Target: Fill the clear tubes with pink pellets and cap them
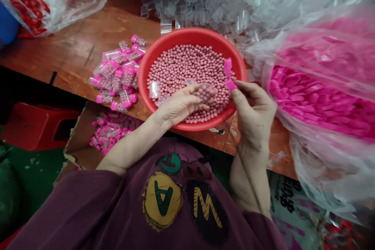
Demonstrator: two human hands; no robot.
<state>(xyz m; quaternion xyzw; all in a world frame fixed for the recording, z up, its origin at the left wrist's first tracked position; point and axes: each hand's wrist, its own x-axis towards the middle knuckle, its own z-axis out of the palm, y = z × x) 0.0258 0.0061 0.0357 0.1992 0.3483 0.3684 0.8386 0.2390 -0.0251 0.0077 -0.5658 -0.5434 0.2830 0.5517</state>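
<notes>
A red plastic basin point(141, 74) full of small pink beads point(187, 62) stands on the wooden table. Over its near side, my left hand point(183, 105) is closed around a small clear tube point(206, 93) filled with beads. My right hand point(253, 105) pinches a bright pink plastic cap point(231, 84) at the basin's right rim; a flat pink piece sticks up from it. A clear empty tube point(154, 89) lies on the beads at the left, and other clear pieces beside it are partly hidden by my left arm.
Left of the basin lies a pile of filled, pink-capped tubes point(117, 72). A cardboard box point(80, 136) below holds more. Clear empty tubes point(199, 0) heap up behind. A plastic bag of pink caps point(316, 97) stands right. A red stool point(38, 129) is at lower left.
</notes>
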